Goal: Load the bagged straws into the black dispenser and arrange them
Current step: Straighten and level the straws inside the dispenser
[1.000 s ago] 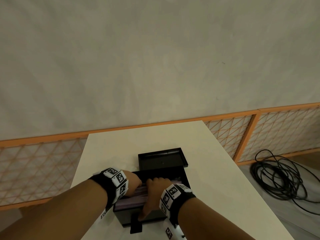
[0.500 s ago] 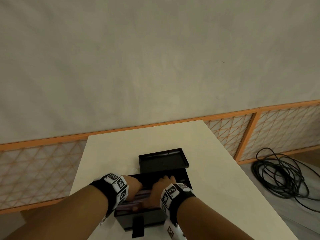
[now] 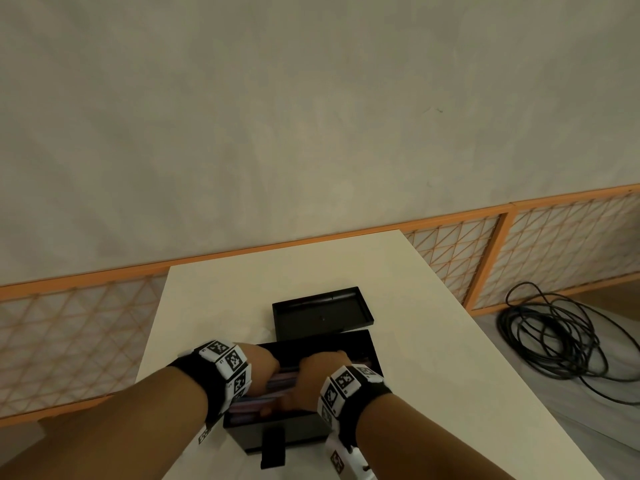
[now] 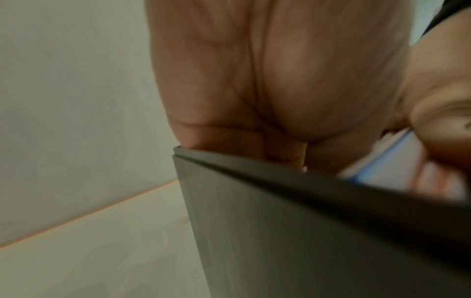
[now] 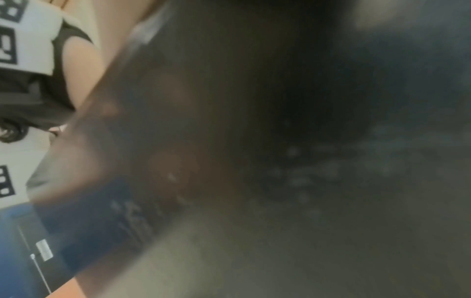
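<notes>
1. On the desk (image 3: 433, 341), the black dispenser (image 3: 367, 351) stands open; its lid (image 3: 322, 315) lies just behind it.
2. The straws (image 3: 280, 382) already lie inside, so loading looks done.
3. Left hand (image 3: 261, 363) and right hand (image 3: 317, 374) both reach in over the straws; neither grip can be told, fingers hidden.
4. Likely left: levelling them, refitting the lid.

Your head camera looks forward and down over the worktop (image 3: 433, 341) toward its far edge. Your left wrist camera sits tight against the dispenser (image 4: 305, 231) wall. The right wrist view is blurred, pressed close. All share the dispenser.
</notes>
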Available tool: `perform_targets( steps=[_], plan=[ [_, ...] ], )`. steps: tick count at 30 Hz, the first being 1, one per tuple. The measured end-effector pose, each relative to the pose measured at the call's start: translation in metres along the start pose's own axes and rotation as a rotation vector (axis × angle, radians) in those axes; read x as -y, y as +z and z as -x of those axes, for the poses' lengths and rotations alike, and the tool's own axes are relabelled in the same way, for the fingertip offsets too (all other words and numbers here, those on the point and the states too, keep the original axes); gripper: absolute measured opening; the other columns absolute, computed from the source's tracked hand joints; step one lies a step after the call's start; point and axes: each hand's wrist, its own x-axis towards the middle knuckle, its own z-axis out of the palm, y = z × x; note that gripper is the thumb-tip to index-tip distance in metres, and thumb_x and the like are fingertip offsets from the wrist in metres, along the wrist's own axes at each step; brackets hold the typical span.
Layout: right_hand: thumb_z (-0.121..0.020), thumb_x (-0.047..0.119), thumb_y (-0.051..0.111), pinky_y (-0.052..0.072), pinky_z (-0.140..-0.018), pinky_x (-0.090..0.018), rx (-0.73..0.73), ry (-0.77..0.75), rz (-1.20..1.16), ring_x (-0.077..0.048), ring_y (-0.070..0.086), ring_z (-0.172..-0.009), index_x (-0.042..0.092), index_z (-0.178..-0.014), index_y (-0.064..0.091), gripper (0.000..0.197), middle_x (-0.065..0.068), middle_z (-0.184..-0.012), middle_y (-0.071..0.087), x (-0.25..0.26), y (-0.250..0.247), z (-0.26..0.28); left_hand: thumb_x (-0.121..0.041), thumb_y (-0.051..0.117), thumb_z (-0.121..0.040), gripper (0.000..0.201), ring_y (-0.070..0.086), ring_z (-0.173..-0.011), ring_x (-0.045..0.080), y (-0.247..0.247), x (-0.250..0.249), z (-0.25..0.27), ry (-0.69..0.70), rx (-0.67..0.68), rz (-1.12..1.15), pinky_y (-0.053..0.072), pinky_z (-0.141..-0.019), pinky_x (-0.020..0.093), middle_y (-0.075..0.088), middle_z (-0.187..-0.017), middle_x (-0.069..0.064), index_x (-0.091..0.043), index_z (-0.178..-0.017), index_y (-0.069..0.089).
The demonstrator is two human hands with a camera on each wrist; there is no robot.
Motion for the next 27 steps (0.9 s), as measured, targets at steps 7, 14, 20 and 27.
perform_targets(
  steps=[7, 14, 20, 27],
  plan=[
    [-0.069, 0.078, 0.051, 0.045, -0.097, -0.041, -0.001, 0.013, -0.003, -0.030, 0.058, -0.107, 0.022, -0.125, 0.052, 0.080, -0.006, -0.115, 0.063, 0.003, -0.005, 0.007, -0.022, 0.050, -0.095, 0.036, 0.058, -0.117, 0.028, 0.000, 0.002, 0.007, 0.031, -0.072, 0.056, 0.046, -0.092, 0.033, 0.059, -0.129, 0.011, -0.011, -0.129, 0.054],
    [-0.069, 0.081, 0.048, 0.040, -0.094, -0.043, -0.055, -0.006, 0.017, -0.028, 0.060, -0.100, 0.017, -0.111, 0.059, 0.078, -0.006, -0.103, 0.065, 0.002, -0.005, 0.010, -0.016, 0.048, -0.093, 0.018, 0.059, -0.113, 0.029, 0.000, 0.006, 0.005, 0.048, -0.085, 0.085, 0.046, -0.093, 0.034, 0.061, -0.125, 0.013, -0.011, -0.105, 0.061],
    [-0.057, 0.089, 0.048, 0.043, -0.096, -0.042, 0.003, 0.071, -0.064, -0.028, 0.059, -0.103, 0.020, -0.117, 0.057, 0.092, -0.005, -0.109, 0.064, 0.000, -0.007, 0.006, -0.023, 0.046, -0.096, 0.035, 0.057, -0.118, 0.029, 0.007, 0.005, -0.001, -0.016, -0.074, 0.100, 0.045, -0.095, 0.035, 0.059, -0.129, 0.012, -0.010, -0.127, 0.056],
    [-0.051, 0.093, 0.047, 0.038, -0.101, -0.046, 0.009, 0.133, -0.082, -0.032, 0.055, -0.111, 0.019, -0.125, 0.052, 0.105, -0.007, -0.121, 0.061, 0.002, -0.007, 0.004, -0.020, 0.044, -0.097, 0.034, 0.058, -0.117, 0.029, 0.010, 0.005, -0.001, -0.011, -0.091, 0.107, 0.045, -0.095, 0.035, 0.060, -0.128, 0.011, -0.010, -0.127, 0.056]
  ],
)
